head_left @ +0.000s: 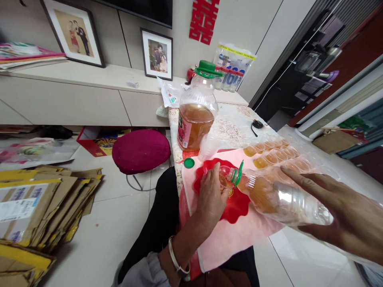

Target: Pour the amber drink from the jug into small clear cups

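My right hand [335, 211] grips a clear plastic bottle [278, 197] of amber liquid, tilted almost flat with its open mouth and green flip cap pointing left. My left hand [211, 197] is closed around something small at the bottle's mouth, over a red scalloped dish [237, 205]; what it holds is hidden. A pink board [221, 239] lies under the dish. Beyond the bottle stands a row of several small clear cups [273, 153] holding amber liquid. A loose green cap [189, 162] lies on the board's left corner.
A large jug [196, 115] of amber liquid with a green lid stands on the table behind the board. A magenta stool [140, 151] stands left of the table, flattened cardboard [44, 203] lies on the floor, and a pack of bottles [231, 69] sits on the sideboard.
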Tool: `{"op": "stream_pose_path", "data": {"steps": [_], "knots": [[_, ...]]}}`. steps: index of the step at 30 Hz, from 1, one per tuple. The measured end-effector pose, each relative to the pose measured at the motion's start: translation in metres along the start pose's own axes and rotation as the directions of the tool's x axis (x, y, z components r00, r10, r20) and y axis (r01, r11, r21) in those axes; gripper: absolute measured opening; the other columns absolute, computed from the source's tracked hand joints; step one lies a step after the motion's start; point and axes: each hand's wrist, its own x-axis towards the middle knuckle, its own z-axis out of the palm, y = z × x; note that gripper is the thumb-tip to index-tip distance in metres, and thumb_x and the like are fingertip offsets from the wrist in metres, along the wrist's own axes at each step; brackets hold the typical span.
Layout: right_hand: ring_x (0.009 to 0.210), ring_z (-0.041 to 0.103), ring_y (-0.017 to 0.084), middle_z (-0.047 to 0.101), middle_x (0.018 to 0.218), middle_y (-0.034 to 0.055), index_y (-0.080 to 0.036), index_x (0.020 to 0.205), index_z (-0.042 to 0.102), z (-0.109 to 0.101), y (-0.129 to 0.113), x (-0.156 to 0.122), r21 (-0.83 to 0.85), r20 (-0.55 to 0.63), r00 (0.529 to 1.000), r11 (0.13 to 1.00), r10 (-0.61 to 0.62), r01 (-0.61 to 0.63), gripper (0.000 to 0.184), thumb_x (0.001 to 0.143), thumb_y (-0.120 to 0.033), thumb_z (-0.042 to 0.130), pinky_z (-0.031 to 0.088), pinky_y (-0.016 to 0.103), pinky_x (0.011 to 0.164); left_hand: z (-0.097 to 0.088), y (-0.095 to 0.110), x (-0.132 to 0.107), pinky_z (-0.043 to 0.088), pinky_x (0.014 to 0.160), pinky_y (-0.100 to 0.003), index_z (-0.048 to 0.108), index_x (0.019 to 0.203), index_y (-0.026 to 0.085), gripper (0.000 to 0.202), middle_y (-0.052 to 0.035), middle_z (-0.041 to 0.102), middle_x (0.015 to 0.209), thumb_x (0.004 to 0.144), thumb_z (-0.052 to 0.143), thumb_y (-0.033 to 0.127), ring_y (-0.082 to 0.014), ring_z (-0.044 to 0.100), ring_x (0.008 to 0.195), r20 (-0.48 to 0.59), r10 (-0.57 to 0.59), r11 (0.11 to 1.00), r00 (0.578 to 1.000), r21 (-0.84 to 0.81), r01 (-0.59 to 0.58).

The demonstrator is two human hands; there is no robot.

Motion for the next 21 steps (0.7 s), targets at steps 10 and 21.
{"op": "stream_pose_path", "data": {"steps": [10,21], "knots": [[0.12,0.073,0.04,0.068,0.146,0.0129,-0.034,0.165,0.033,0.0022,0.0011,-0.0046,0.026,0.035,0.998,0.999,0.044,-0.045,0.092,0.086,-0.073,0.06,0.066,0.063,0.092,0.0018,-0.0016,0.0007,0.046,0.126,-0.052,0.044,0.156,0.009,0.073,-0.021,0.056,0.158,0.088,0.069,0.01,-0.0324,0.052,0.15,-0.015,0.006,1.0,1.0,-0.01,-0.006],[0.118,0.073,0.041,0.069,0.145,0.0135,-0.034,0.164,0.034,-0.0009,-0.0005,-0.001,0.025,0.01,1.0,1.0,0.018,-0.019,0.088,0.088,-0.071,0.059,0.067,0.064,0.09,0.0052,-0.0052,0.0002,0.046,0.126,-0.054,0.045,0.155,0.009,0.073,-0.0212,0.057,0.157,0.087,0.07,0.01,-0.0337,0.053,0.15,-0.042,0.031,1.0,0.999,-0.005,-0.031]]}}
